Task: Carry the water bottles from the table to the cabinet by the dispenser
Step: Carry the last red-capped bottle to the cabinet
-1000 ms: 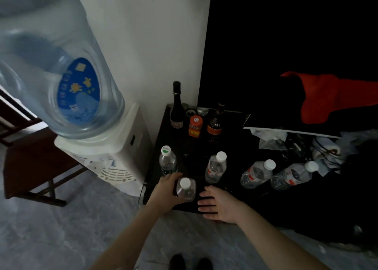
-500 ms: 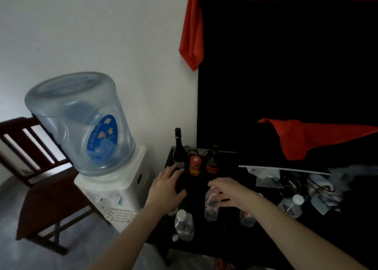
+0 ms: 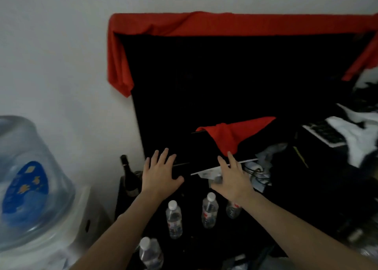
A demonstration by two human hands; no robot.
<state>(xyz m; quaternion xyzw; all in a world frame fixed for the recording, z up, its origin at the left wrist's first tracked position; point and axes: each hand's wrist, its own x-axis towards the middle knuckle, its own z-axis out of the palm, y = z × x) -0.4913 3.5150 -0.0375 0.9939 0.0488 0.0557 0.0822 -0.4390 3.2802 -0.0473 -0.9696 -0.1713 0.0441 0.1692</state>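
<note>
Both hands hang in the air with fingers spread and nothing held. The left hand [image 3: 158, 174] is wide open, palm down, above the back left part of the dark cabinet top [image 3: 194, 247]. The right hand [image 3: 231, 179] is also open and empty, fingers fanned, over the middle of that surface; a bottle cap [image 3: 217, 179] shows just at its thumb, apparently the top of a bottle [image 3: 233, 210] partly hidden under the wrist.

Below the hands, water bottles stand upright on the cabinet: one [image 3: 174, 220] near the middle, one [image 3: 209, 211] just right of it, and one [image 3: 150, 253] at the front left edge. Standing apart, they look set down for storage.

A dark wine bottle [image 3: 128, 177] stands at the back left corner. The water dispenser [image 3: 34, 188] sits left of the cabinet. Red cloth [image 3: 231, 135] drapes behind.
</note>
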